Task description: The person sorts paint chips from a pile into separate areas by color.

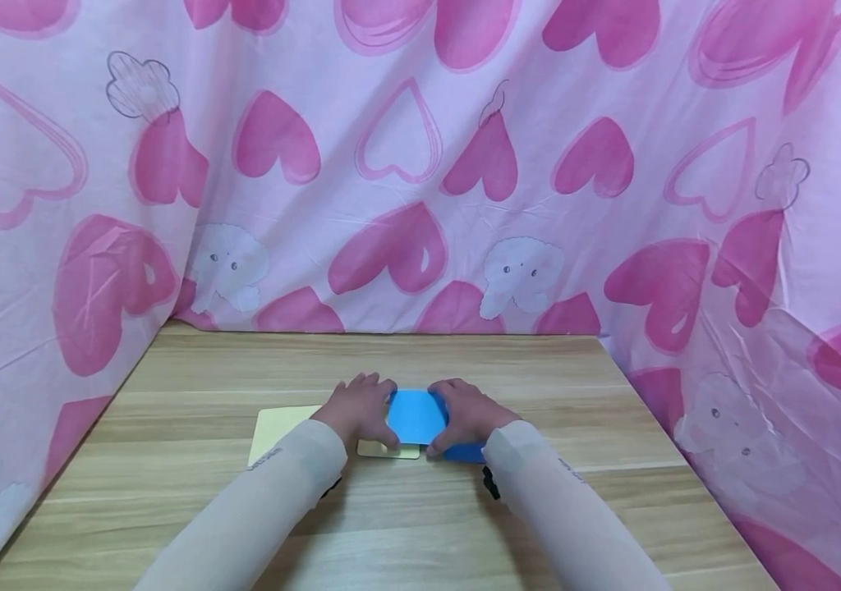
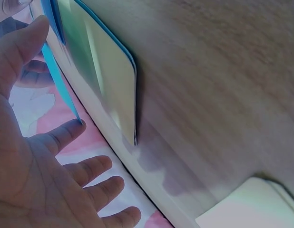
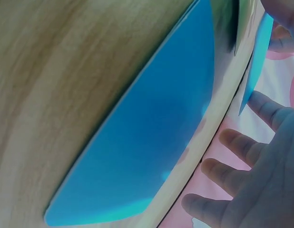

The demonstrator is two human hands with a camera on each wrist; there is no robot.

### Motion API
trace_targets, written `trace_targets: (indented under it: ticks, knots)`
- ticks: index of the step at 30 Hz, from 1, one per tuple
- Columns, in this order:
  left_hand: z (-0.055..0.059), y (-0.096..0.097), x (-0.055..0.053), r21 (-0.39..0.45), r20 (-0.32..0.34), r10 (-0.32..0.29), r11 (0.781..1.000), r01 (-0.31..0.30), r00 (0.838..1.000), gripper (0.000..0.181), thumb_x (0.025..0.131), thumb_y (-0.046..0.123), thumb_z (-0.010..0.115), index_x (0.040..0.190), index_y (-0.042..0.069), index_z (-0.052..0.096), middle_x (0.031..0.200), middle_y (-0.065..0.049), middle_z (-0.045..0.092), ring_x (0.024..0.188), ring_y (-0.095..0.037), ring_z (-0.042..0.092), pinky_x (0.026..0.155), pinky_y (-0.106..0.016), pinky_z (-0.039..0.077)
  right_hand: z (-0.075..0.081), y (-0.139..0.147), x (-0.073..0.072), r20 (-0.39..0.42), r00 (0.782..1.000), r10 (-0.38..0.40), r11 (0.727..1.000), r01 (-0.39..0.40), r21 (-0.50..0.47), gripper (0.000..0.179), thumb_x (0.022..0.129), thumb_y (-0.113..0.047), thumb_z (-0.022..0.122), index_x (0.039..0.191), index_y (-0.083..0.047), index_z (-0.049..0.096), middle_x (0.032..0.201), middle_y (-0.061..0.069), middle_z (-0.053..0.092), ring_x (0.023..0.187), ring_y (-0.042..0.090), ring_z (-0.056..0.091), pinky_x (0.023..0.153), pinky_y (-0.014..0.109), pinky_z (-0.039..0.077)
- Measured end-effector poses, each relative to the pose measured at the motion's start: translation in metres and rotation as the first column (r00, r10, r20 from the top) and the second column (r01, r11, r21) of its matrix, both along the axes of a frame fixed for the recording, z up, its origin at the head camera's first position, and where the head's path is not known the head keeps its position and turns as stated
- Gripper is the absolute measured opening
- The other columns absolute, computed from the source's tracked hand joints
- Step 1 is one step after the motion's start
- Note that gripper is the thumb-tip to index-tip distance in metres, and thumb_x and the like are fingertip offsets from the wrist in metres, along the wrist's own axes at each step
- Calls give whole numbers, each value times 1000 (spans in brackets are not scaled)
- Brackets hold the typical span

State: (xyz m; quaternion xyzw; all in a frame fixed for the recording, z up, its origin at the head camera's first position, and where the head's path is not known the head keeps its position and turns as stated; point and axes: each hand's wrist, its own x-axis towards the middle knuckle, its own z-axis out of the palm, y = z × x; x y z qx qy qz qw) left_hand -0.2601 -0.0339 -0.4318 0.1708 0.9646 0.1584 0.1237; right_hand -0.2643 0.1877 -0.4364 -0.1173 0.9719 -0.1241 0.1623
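A light blue card (image 1: 417, 416) is held up over the middle of the table, between both hands. My left hand (image 1: 357, 410) grips its left side, with the thumb at the near corner and the index finger at the far one. On the opposite side my right hand (image 1: 468, 413) holds it likewise. In the left wrist view the card (image 2: 61, 85) appears nearly edge-on, its corner at the index fingertip, the other fingers spread. Below it lies a pale yellow card (image 2: 113, 80) with a blue layer along its edge. A darker blue card (image 3: 137, 133) rests under the right hand.
Another pale yellow card (image 1: 278, 427) lies on the wooden table (image 1: 420, 525) to the left, partly hidden by the left hand and sleeve. A pink heart-patterned curtain (image 1: 391, 189) encloses the table's back and both sides.
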Motion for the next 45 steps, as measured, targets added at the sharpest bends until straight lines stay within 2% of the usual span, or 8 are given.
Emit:
trace_targets:
  ticks: [18,30,45]
  knots:
    - [0,8,-2,-22,-5,-20,1000,20,1000,99,58,55,85,142,18,47,148,-13,41,141,-39,27,110,-65,21,-2,9,1,2,1000,-9,1000,9,-6,110,52,-67,84,145,-34,37,147,-1,37,125,27,41,88,57,48]
    - [-2,17,-6,-27,15,-30,999,31,999,101,57,59,85,142,21,46,149,-11,40,142,-37,25,110,-64,20,-3,18,0,12,999,-34,999,34,-14,109,51,-63,86,145,-34,37,145,-1,39,124,28,41,82,56,52]
    - [-1,28,-5,-14,-4,-40,999,40,999,99,58,57,85,140,19,48,146,-12,43,140,-39,29,109,-66,22,0,28,4,37,998,-56,998,57,-37,108,53,-61,87,145,-34,37,145,0,39,125,29,41,85,59,50]
